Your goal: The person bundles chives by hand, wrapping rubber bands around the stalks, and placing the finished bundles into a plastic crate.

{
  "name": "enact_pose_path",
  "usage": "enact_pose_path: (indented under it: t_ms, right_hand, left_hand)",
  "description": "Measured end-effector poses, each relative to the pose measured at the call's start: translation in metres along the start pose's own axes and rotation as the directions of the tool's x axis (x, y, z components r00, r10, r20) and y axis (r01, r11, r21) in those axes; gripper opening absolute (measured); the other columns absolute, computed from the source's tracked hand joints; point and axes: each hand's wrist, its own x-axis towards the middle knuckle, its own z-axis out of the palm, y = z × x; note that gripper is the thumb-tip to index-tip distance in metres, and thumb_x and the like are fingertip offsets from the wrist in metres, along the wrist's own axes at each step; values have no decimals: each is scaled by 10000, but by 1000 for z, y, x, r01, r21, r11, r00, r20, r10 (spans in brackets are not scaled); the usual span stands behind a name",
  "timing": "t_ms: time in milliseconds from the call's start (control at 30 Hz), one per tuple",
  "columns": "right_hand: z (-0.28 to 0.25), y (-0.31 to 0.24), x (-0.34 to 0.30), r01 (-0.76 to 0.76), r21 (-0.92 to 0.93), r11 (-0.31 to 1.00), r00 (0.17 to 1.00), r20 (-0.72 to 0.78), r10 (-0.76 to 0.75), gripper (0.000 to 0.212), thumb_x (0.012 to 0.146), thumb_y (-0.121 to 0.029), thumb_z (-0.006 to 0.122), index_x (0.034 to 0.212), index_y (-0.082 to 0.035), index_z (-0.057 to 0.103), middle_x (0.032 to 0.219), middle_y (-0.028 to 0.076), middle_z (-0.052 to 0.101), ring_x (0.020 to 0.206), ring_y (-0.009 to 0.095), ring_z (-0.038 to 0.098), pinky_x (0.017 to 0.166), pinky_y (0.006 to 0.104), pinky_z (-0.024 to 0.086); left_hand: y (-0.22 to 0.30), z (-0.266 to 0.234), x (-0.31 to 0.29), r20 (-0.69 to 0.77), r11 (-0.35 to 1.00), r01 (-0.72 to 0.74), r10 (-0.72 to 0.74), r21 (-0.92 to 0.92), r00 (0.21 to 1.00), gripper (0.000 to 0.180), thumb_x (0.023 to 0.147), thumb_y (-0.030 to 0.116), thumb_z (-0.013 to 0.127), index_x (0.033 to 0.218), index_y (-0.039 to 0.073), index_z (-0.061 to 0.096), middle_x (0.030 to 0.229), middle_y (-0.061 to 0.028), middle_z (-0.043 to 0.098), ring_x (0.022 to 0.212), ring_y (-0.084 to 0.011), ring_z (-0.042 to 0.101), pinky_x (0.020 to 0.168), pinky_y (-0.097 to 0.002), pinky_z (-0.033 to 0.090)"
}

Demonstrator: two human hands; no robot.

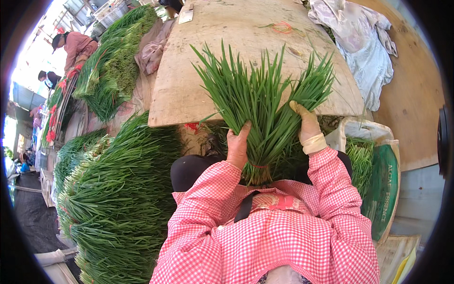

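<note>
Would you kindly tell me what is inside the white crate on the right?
Green leafy stalks lie in the white crate, beside a green printed sheet at its right. The stalks cover the bottom; the right sleeve hides part.

text: two words, pale capital lettering | on: green sheet | at: white crate, right side

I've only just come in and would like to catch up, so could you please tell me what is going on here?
A person in a red-and-white checked top is holding a bundle of long green leaves. The left hand grips its left side; the right hand, in a pale glove, holds leaves on its right. A red band goes around it near the base. A large heap of similar greens lies to the left, and a white crate with greens stands on the right.
</note>
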Motion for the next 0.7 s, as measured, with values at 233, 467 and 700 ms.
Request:
enact_pose_path:
  t_ms: [233,467,700]
  right_hand:
    - [-22,-36,19,44,267,963,996,-92,-20,246,856,-204,572,1061,-69,582,952,65,628,847,206,585,791,342,468]
    - [-67,-40,31,47,62,997,995,-89,-41,373,876,-402,534,1077,-94,592,993,76,616,898,154,549,804,325,434]
    - [-38,2,-10,154,-786,599,752,486,445,658,850,-474,545,1286,5,431,1217,161,519,1163,242,463,987,352,351]
  left_hand:
    - [2,-5,-2,-10,999,-2,2,53,1000,365,797,245,689,1073,45,558,1033,-33,597,918,-159,558,803,-312,439]
    - [22,-15,15,-101,972,105,-128,-209,987,571,828,361,615,1277,68,421,1225,-100,509,1087,-282,509,920,-461,421]
    - [44,-9,26,25,918,136,-137,-373,990,577,827,463,572,1264,105,458,1273,-75,491,1142,-300,462,990,-482,346]
